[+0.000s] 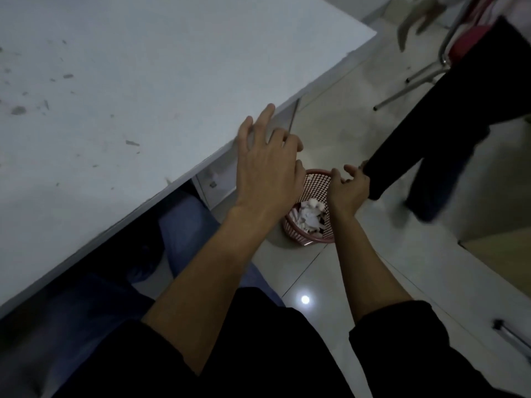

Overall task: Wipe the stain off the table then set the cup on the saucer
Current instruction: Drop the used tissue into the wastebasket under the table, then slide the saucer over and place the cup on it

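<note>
So we're looking down past the corner of the white bench (120,81), and both of our hands are out over the floor rather than over the top of it. Our left hand (267,170) sits at the bench edge, fingers (265,114) spread loose and holding nothing, a couple of fingertips just reaching the rim. Our right hand (349,186) hangs lower, right above the pink mesh wastebasket (311,208), fingers curled a bit but released, nothing pinched between them as far as we can see.

The basket stands on the tiled floor (344,116) just beside the bench leg, and it's got crumpled white paper (309,215) piled inside.

The bench top has a bunch of small dark marks (18,110) scattered over its left part, well apart from our hands. Hard to say which one counts as the stain, the shot is dim and a bit soft. The cup and saucer don't show up in this view, so we can't say where they are.

Off to the right there's another person's dark trouser leg (431,124) near the basket, with a metal chair leg (402,96) behind it. Our own blue trousers (189,225) show under the bench edge, and our black sleeves (258,354) fill the bottom.
</note>
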Available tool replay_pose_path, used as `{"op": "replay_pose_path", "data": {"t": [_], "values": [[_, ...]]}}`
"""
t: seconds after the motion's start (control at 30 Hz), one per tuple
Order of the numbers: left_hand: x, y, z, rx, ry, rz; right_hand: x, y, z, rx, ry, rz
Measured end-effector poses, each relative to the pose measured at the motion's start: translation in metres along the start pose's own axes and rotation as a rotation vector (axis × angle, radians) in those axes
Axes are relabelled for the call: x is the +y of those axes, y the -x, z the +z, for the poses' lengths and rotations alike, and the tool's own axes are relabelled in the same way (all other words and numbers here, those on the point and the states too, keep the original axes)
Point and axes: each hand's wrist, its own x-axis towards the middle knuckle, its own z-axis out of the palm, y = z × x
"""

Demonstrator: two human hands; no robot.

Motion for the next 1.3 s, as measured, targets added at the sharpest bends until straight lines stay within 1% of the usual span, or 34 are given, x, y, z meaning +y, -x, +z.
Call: {"op": "replay_pose_path", "data": {"t": [0.13, 0.2, 0.33, 0.47, 0.6, 0.8, 0.9, 1.0, 1.13, 1.2, 1.3], "values": [[-0.003, 0.001, -0.004, 0.014, 0.075, 0.015, -0.022, 0.009, -0.009, 0.016, -0.117, -0.005], [-0.006, 0.001, -0.009, 0.023, 0.155, 0.004, -0.043, 0.018, -0.015, 0.014, -0.189, -0.053], [-0.015, 0.0, -0.03, 0.099, 0.359, -0.083, -0.109, 0.048, -0.026, -0.029, -0.314, -0.283], [-0.041, 0.006, -0.06, 0.193, 0.464, -0.213, -0.172, 0.089, -0.019, -0.127, -0.372, -0.526], [-0.083, 0.023, -0.097, 0.304, 0.461, -0.359, -0.221, 0.137, 0.009, -0.292, -0.396, -0.687], [-0.169, 0.063, -0.162, 0.459, 0.327, -0.591, -0.284, 0.234, 0.068, -0.743, -0.411, -0.859], [-0.207, 0.093, -0.19, 0.54, 0.277, -0.705, -0.304, 0.285, 0.091, -0.91, -0.395, -0.935], [-0.234, 0.122, -0.212, 0.632, 0.222, -0.8, -0.315, 0.328, 0.108, -1.04, -0.365, -1.005], [-0.259, 0.149, -0.232, 0.704, 0.159, -0.937, -0.316, 0.367, 0.131, -1.177, -0.163, -1.124], [-0.27, 0.155, -0.24, 0.737, 0.165, -1.003, -0.313, 0.379, 0.144, -1.199, -0.033, -1.202], [-0.287, 0.156, -0.251, 0.732, 0.196, -1.132, -0.304, 0.384, 0.156, -1.117, 0.072, -1.35]]}}
